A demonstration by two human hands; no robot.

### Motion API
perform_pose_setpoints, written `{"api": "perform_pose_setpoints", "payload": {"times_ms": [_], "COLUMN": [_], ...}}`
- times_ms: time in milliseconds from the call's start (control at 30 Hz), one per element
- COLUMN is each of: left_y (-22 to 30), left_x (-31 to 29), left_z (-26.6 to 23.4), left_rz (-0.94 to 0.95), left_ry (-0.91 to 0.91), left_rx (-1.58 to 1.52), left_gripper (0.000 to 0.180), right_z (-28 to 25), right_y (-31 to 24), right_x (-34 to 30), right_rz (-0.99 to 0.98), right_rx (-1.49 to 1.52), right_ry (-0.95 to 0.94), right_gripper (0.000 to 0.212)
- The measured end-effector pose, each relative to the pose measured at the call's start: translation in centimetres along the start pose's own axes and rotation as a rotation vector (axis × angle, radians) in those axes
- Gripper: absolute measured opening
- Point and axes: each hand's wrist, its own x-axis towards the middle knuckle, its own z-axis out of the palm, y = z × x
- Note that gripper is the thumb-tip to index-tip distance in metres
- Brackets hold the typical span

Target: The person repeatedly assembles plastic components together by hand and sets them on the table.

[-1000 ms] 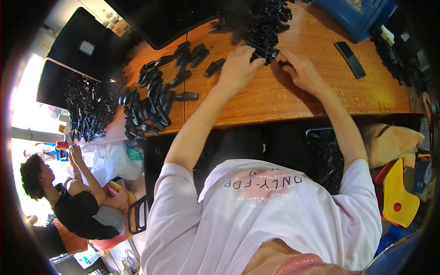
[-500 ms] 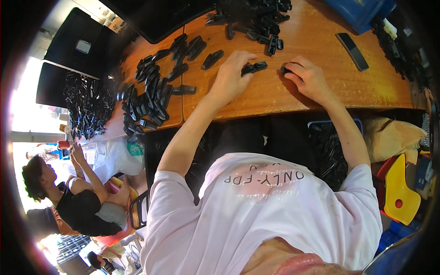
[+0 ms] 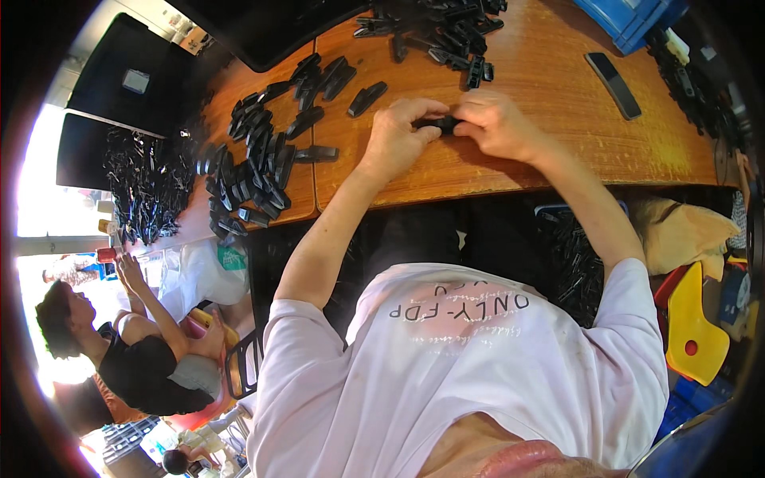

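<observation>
Gripping a black part [image 3: 447, 124], both hands [image 3: 398, 137] meet over a scuffed wooden table [image 3: 582, 143], a co-worker [image 3: 137, 368] seated leftward.

Right of the right hand [image 3: 498, 126], bare tabletop [image 3: 598, 143] ran open to the phone [image 3: 613, 85]. Left of the left hand [image 3: 398, 135], scattered black parts [image 3: 259, 145] blocked; ahead of both, a black pile [image 3: 458, 33] did, far side probably too dim to judge.

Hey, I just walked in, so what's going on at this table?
A person holds a small black plastic part in the left hand, just above the wooden table. The right hand meets its right end; what those fingers pinch is hidden. Similar black parts lie in a cluster to the left and a heap beyond the hands. A phone lies to the right.
</observation>
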Motion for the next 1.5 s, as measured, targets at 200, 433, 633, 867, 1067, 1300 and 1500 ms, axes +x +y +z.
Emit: {"api": "perform_pose_setpoints", "payload": {"times_ms": [200, 433, 633, 867, 1067, 1300, 1500], "left_y": [-0.1, 1.1, -1.6, -2.4, -3.0, 1.1, 2.5], "left_x": [-0.7, 3.1, 9.4, 10.2, 9.1, 1.4, -0.6], "left_z": [-1.8, -2.5, 2.9, 2.4, 1.4, -0.1, 1.0], "left_rz": [0.160, 0.398, 0.499, 0.448, 0.293, 0.159, 0.294], "left_ry": [0.015, 0.291, 0.143, 0.166, 0.056, -0.007, 0.327], "left_rx": [0.229, 0.610, 0.615, 0.730, 0.655, 0.515, 0.388], "left_gripper": [0.037, 0.042, 0.035, 0.032, 0.033, 0.034, 0.037], "right_z": [0.8, -1.0, -0.8, -2.8, -2.2, -3.0, -2.2], "right_y": [-1.7, 3.8, 5.5, 0.3, -1.4, -1.4, -1.8], "right_x": [0.8, -1.4, -0.5, -2.8, -4.8, -6.1, -4.8], "right_rz": [0.066, 0.419, 0.479, 0.544, 0.513, 0.335, 0.319], "right_rx": [-0.001, -0.290, -0.476, 0.012, -0.024, -0.157, -0.131], "right_ry": [0.078, 0.368, 0.116, 0.155, 0.153, 0.153, 0.160], "right_gripper": [0.013, 0.026, 0.022, 0.010, 0.011, 0.020, 0.021]}}
